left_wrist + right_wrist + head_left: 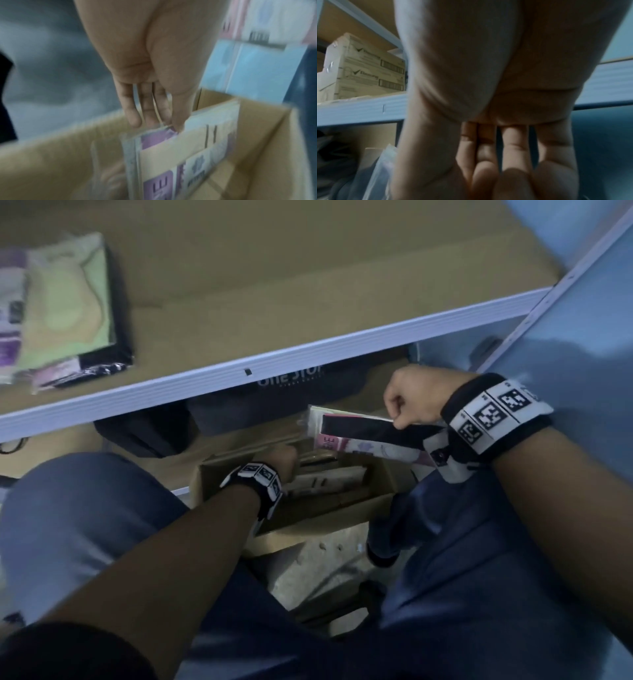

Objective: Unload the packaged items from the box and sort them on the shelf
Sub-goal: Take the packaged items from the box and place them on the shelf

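An open cardboard box [329,522] stands on the floor between my knees, with several flat packets upright inside. My left hand [284,457] reaches into it. In the left wrist view the left hand [154,119] has its fingers behind a purple packet [157,138] and its thumb in front, pinching the top edge. My right hand [400,405] holds a black and pink packet [363,433] above the box, below the shelf edge [274,361]. In the right wrist view the right hand [488,169] has curled fingers, and clear wrapping [385,169] shows beside the palm.
Green, purple and black packets [68,302] lie at the left of the cardboard-lined shelf. A dark printed bag [274,395] sits under the shelf behind the box. Printed cartons [368,70] stand on a shelf. A blue side panel [565,337] is at right.
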`<state>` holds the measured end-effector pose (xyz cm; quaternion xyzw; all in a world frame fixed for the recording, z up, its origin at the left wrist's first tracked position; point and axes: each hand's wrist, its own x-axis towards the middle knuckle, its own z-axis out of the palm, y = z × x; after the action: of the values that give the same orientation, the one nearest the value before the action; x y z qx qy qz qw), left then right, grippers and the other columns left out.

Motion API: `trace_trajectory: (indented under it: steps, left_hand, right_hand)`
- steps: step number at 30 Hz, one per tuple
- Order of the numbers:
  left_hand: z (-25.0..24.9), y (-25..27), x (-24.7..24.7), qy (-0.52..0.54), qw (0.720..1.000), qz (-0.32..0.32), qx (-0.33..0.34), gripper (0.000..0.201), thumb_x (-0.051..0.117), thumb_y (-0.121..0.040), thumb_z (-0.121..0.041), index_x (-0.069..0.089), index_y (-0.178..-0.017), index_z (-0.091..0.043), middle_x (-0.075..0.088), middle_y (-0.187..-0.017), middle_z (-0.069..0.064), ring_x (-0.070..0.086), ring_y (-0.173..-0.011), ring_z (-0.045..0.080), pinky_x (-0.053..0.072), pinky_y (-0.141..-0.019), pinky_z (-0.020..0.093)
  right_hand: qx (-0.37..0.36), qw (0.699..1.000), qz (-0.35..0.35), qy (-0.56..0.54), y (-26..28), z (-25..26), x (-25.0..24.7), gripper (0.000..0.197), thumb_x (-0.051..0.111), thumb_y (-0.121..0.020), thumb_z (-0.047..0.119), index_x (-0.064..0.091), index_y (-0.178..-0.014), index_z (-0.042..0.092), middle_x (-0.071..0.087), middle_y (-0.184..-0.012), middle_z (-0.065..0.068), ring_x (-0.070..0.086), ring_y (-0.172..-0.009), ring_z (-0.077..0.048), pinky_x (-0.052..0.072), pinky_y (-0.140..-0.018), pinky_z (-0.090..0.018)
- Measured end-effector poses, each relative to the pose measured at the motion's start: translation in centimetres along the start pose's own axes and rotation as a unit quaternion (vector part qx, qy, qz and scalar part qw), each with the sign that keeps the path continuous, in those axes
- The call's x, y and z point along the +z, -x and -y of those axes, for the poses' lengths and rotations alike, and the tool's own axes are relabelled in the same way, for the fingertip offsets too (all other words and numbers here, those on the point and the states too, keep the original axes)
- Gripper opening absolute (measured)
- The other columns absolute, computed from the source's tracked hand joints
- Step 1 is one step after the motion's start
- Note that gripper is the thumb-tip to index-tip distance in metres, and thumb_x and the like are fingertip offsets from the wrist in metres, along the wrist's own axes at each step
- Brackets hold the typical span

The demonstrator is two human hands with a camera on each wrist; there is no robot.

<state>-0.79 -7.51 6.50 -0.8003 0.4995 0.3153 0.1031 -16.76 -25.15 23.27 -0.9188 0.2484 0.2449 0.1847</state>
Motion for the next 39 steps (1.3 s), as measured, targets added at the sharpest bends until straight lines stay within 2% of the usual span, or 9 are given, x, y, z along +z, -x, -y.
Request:
trace_trajectory:
  steps: [3, 8, 17, 22, 24, 27, 33, 36, 39]
  left_hand:
    - [-0.3, 2.0, -2.2, 0.019, 0.999, -0.033, 0.033, 0.012, 0.067, -0.073, -0.009, 0.073, -0.081, -0.016, 0.071, -0.093, 0.008, 0.066, -0.088, 0.029, 0.054, -0.078, 0.031]
    - [-1.4, 5.6, -5.9, 0.049, 0.992, -0.091, 0.073, 0.011, 0.069, -0.076, -0.015, 0.075, -0.084, -0.017, 0.072, -0.092, 0.006, 0.068, -0.086, 0.024, 0.054, -0.077, 0.028]
    - [-1.5, 13.1, -12.7, 0.142, 0.955, -0.233, 0.117, 0.006, 0.071, -0.081, -0.019, 0.073, -0.084, -0.014, 0.067, -0.077, -0.004, 0.058, -0.069, 0.006, 0.036, -0.054, 0.007]
    - [0.4, 17.7, -16.6, 0.242, 0.915, -0.305, 0.111, 0.005, 0.072, -0.081, -0.020, 0.071, -0.081, -0.015, 0.070, -0.076, 0.000, 0.064, -0.070, 0.013, 0.052, -0.068, 0.029]
    - [1.5, 19.5, -18.0, 0.276, 0.893, -0.341, 0.098, 0.007, 0.072, -0.082, -0.018, 0.071, -0.085, -0.012, 0.069, -0.075, 0.001, 0.063, -0.065, 0.010, 0.053, -0.062, 0.025]
    - [3.8, 21.8, -19.5, 0.360, 0.834, -0.410, 0.079, 0.010, 0.073, -0.082, -0.014, 0.067, -0.082, -0.006, 0.064, -0.066, 0.003, 0.057, -0.051, 0.001, 0.046, -0.046, 0.012]
    - [10.3, 25.1, -21.0, 0.465, 0.739, -0.488, 0.017, 0.008, 0.072, -0.083, -0.012, 0.065, -0.079, -0.010, 0.058, -0.070, 0.006, 0.056, -0.061, 0.016, 0.053, -0.052, 0.023]
    - [13.5, 26.6, -21.8, 0.471, 0.722, -0.506, -0.018, 0.011, 0.071, -0.084, -0.012, 0.065, -0.085, -0.003, 0.057, -0.069, 0.008, 0.054, -0.059, 0.017, 0.051, -0.047, 0.020]
    - [16.5, 27.7, -22.4, 0.483, 0.716, -0.502, -0.046, 0.009, 0.070, -0.084, -0.010, 0.063, -0.077, -0.010, 0.059, -0.067, 0.007, 0.056, -0.060, 0.017, 0.055, -0.059, 0.029]
  right_hand:
    - [0.006, 0.999, -0.031, -0.005, 2.2, 0.0, -0.8, 0.013, 0.074, -0.073, 0.011, 0.066, -0.065, 0.017, 0.063, -0.068, 0.004, 0.058, -0.068, -0.014, 0.042, -0.058, -0.023]
    - [0.000, 0.995, -0.099, -0.004, 5.6, 0.3, -2.8, 0.022, 0.075, -0.071, 0.012, 0.062, -0.058, 0.023, 0.061, -0.064, 0.008, 0.058, -0.065, -0.012, 0.043, -0.061, -0.024]
    - [-0.045, 0.973, -0.228, -0.008, 11.1, 3.0, -9.5, 0.011, 0.072, -0.075, 0.009, 0.069, -0.067, 0.016, 0.062, -0.063, 0.006, 0.055, -0.060, -0.012, 0.040, -0.056, -0.021]
    - [-0.099, 0.932, -0.340, -0.077, 12.5, 5.6, -12.2, 0.005, 0.073, -0.078, 0.011, 0.069, -0.075, 0.011, 0.063, -0.061, 0.001, 0.055, -0.057, -0.015, 0.041, -0.055, -0.014]
    - [-0.137, 0.902, -0.385, -0.142, 12.1, 6.8, -12.8, 0.008, 0.071, -0.080, 0.009, 0.066, -0.075, 0.011, 0.061, -0.060, -0.001, 0.054, -0.053, -0.011, 0.041, -0.054, -0.010]
    - [-0.190, 0.854, -0.418, -0.245, 10.9, 9.0, -13.7, 0.013, 0.067, -0.083, 0.005, 0.063, -0.073, 0.011, 0.060, -0.058, -0.004, 0.055, -0.050, -0.007, 0.045, -0.058, -0.012]
    - [-0.236, 0.809, -0.383, -0.379, 6.4, 14.0, -15.2, 0.024, 0.064, -0.086, 0.003, 0.063, -0.068, 0.020, 0.061, -0.062, 0.001, 0.056, -0.056, -0.015, 0.054, -0.072, -0.040]
    - [-0.225, 0.803, -0.368, -0.411, 3.8, 17.1, -15.4, 0.023, 0.065, -0.086, 0.007, 0.064, -0.069, 0.022, 0.061, -0.068, 0.006, 0.056, -0.061, -0.010, 0.056, -0.071, -0.032]
    - [-0.214, 0.807, -0.337, -0.435, 0.8, 20.3, -15.2, 0.017, 0.064, -0.087, 0.007, 0.066, -0.074, 0.019, 0.062, -0.073, 0.000, 0.057, -0.063, -0.011, 0.056, -0.068, -0.028]
